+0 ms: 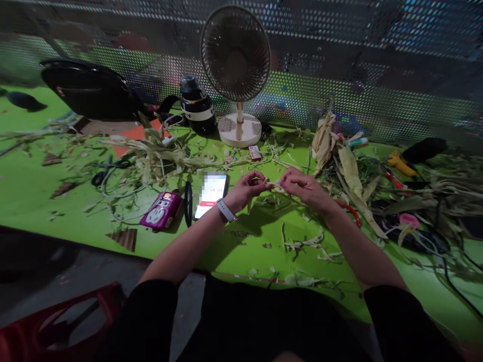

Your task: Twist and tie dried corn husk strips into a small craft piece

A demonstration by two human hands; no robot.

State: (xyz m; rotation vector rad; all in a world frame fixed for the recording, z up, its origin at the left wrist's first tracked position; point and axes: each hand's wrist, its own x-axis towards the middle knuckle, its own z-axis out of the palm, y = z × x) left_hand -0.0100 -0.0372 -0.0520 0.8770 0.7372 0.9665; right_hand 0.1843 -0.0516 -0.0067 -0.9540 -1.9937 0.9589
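My left hand [249,190], with a pale watch on its wrist, pinches one end of a small piece of pale dried husk [278,188]. Close beside it, my right hand [302,187] pinches the same piece from the other side. Both hands are just above the green table [226,251]. Below them lie thin husk scraps [302,244]. A lit phone [211,193] rests left of my left wrist. Larger husks [349,168] lie beyond my right hand.
A fan [236,55], a dark bottle [196,105] and a black bag [92,90] stand at the back. A purple power socket [161,210] is at the left. Cables, a yellow-handled tool [402,163] and more husks clutter the right. A red stool [64,322] stands below left.
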